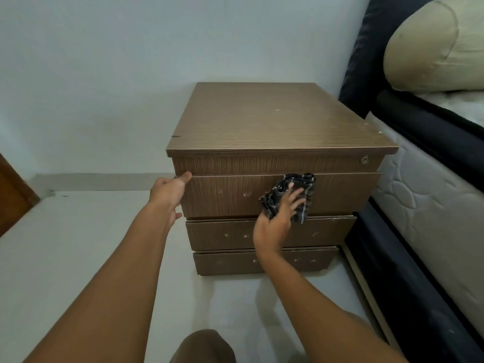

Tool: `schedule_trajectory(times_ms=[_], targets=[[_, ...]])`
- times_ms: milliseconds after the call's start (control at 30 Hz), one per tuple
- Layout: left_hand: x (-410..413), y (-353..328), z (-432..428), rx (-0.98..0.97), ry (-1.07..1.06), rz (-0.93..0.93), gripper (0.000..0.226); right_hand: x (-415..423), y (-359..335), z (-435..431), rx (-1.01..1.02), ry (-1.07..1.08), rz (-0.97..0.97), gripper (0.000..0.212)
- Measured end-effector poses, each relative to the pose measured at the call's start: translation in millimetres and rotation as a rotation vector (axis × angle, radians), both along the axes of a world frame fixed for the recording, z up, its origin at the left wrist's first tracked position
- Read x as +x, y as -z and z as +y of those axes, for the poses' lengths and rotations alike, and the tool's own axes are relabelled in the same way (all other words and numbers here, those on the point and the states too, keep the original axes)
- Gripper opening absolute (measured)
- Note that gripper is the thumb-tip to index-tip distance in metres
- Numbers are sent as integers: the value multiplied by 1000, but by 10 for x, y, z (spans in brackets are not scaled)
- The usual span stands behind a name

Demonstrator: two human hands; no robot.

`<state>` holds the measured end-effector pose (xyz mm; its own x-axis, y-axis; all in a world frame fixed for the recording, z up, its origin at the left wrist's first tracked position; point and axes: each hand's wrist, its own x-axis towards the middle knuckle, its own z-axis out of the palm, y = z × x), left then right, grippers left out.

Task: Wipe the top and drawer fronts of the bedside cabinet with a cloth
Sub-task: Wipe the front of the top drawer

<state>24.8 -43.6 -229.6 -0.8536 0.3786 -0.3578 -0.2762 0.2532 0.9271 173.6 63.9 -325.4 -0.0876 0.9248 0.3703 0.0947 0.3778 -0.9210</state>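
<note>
A brown wood-grain bedside cabinet (275, 119) stands against the pale wall, with several drawer fronts stacked below its top. My right hand (277, 218) presses a dark checked cloth (301, 189) flat against the big upper drawer front (225, 195), right of its middle. My left hand (167, 192) grips the left edge of that same drawer front, thumb at its top corner. Two lower drawer fronts (222, 234) sit beneath, with small pale scuffs. A round lock (364, 160) shows at the top right.
A bed with a quilted mattress (424, 195) and dark frame stands tight against the cabinet's right side, a beige bolster (432, 48) on it. Pale floor (78, 244) spreads to the left. A brown door edge (13, 195) is at far left. My knee (204, 347) is at the bottom.
</note>
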Motion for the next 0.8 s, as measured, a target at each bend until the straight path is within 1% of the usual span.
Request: schedule_trajectory(times_ms=[100,233,367,500,600,667,733,800], targets=[[-39,-8,-14,-28,26,20,52,-204,43,-209,18,-57,-41,88],[-103,-56,-40,-88,99,31,60,-454,50,-504,50,-140,-121,97],[-195,-76,-32,-138,154,41,60,-672,69,-795,85,-325,-216,105],[-289,-117,-4,-196,228,65,54,-869,87,-1008,152,-435,-297,94],[-346,-188,-27,-239,297,-15,52,-957,72,-1118,199,-505,-325,81],[-388,-224,-65,-291,310,-27,51,-986,75,-1152,229,-566,-390,81],[-432,-259,-95,-346,326,-34,55,-996,100,-1149,252,-615,-426,83],[-458,-272,-122,-357,333,-25,55,-968,139,-1125,272,-687,-446,85]])
